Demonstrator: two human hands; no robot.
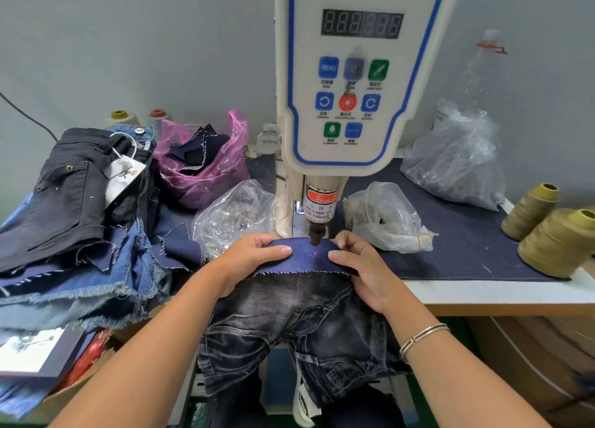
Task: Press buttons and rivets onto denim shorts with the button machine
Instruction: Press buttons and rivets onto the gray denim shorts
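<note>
Dark washed grey-black denim shorts [299,328], draped off the counter [483,291] edge toward the lap, with a flap of dark blue denim with a white-stitched raw edge [309,258] stretched flat under the black punch tip [316,236] of the white servo button machine [360,73]. Red laser dot [316,253] on the flap, just in front of the punch.

Soft, limp, fairly heavy cloth, likely to sag and drag; best held taut close on both sides of the dot, clear of the punch.

Left hand [251,260] and right hand [360,263] each pinching the flap, thumbs on top, fingers curled beneath.

Nearby: clear plastic bags of small metal parts [235,215], pile of jeans [80,218], olive thread cones [553,234].
</note>
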